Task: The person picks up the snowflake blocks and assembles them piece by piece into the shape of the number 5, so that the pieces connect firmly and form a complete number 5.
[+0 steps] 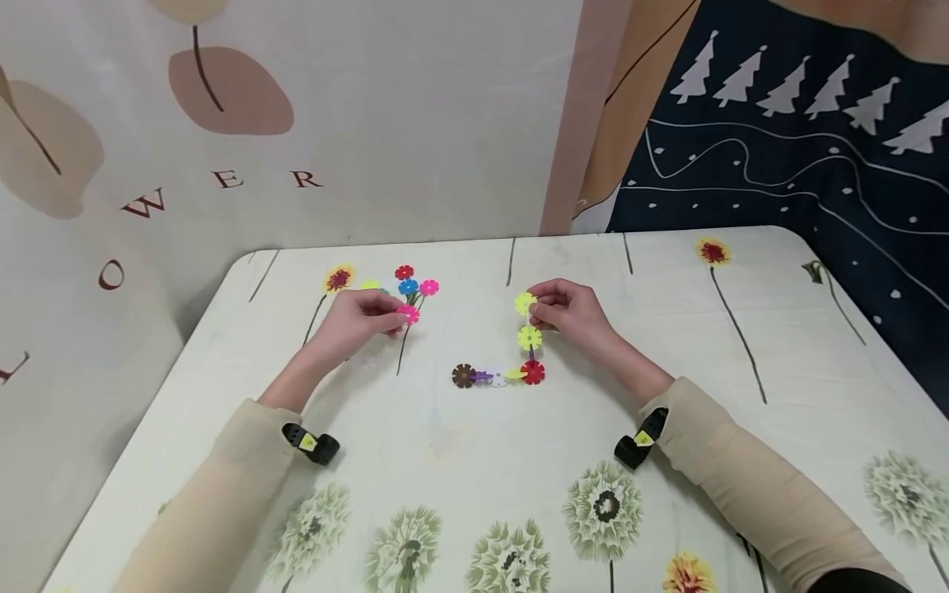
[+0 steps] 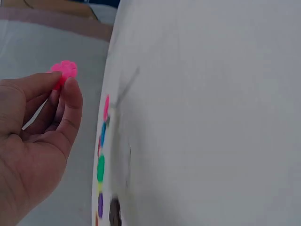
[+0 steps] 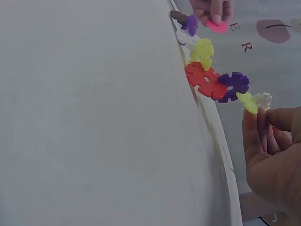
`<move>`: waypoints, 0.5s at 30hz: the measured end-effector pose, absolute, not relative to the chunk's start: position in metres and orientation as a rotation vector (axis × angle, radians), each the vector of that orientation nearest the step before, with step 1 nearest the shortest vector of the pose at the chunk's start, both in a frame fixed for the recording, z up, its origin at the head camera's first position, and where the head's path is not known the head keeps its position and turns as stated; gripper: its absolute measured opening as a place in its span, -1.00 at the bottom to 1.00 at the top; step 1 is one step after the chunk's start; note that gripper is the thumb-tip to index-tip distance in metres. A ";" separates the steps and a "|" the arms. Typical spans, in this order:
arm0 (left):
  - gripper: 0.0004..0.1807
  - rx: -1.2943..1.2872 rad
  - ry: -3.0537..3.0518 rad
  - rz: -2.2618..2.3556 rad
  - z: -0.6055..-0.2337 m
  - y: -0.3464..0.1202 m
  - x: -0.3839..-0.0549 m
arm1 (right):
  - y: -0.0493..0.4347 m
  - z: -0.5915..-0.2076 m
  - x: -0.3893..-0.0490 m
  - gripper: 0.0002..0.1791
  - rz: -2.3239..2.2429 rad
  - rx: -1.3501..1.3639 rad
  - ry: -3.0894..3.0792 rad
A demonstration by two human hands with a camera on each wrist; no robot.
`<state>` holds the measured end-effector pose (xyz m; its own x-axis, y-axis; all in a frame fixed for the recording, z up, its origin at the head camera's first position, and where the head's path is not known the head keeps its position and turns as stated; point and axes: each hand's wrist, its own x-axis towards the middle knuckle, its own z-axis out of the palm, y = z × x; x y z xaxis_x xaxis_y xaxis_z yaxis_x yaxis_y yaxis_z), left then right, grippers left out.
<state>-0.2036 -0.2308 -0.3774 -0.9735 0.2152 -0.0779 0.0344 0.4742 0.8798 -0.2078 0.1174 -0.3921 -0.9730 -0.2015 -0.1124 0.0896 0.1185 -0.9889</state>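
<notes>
My left hand (image 1: 354, 321) pinches a pink notched plastic disc (image 1: 409, 314) between thumb and fingers, and the left wrist view shows this pink piece above the fingertips. My right hand (image 1: 574, 311) holds the far end of an L-shaped chain of interlocked discs, near a yellow disc (image 1: 525, 303). Running down from there come a white disc (image 3: 265, 100), another yellow disc (image 1: 530, 338), a purple disc (image 3: 233, 87) and a red disc (image 1: 533, 372) at the corner. Leftward from the red one are yellow, white (image 1: 498, 379), purple and brown (image 1: 464, 375) discs.
Behind my left hand lie several loose discs, among them a red disc (image 1: 404, 272), a blue disc (image 1: 408, 287) and a pink disc (image 1: 429, 287); some are partly hidden. A flower-print cloth (image 1: 445, 461) covers the table. Printed hangings stand behind it.
</notes>
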 end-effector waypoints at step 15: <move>-0.84 0.323 2.413 1.645 -0.386 -0.155 -0.217 | 0.120 -0.395 -0.206 -0.67 -1.969 -0.107 2.159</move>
<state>-0.2171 -0.1552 -0.3861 -0.9554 0.2919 -0.0445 0.0654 0.3559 0.9322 -0.2060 0.1197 -0.3948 -0.9737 -0.1988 -0.1110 0.0923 0.1012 -0.9906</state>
